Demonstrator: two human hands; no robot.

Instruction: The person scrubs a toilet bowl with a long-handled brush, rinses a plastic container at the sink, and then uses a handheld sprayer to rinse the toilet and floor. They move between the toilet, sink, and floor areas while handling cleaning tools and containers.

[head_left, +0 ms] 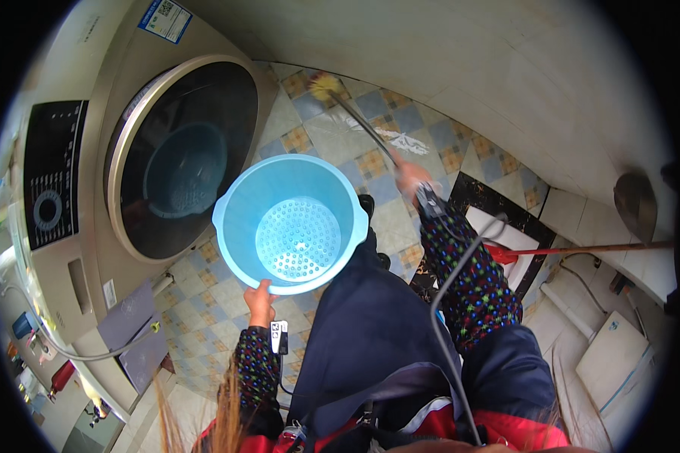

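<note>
My left hand (260,305) grips the near rim of a light blue plastic basin (283,179), fingers closed over its edge. The basin is tilted toward me, and its dimpled bottom shows no contents. Out to the right, my right hand (413,181) is wrapped around the end of a long-handled brush (363,124). Its grey shaft slants away to a yellow bristle head (324,85), which is at the tiled floor (310,113) near the far wall. White foam (406,143) lies on the tiles beside the shaft.
On the left stands a front-loading washing machine (89,189) with a dark round door. A squat toilet (516,234) with a black surround is set at the right, crossed by a red tool with a long handle (582,250). A grey cable (449,287) runs along my right arm.
</note>
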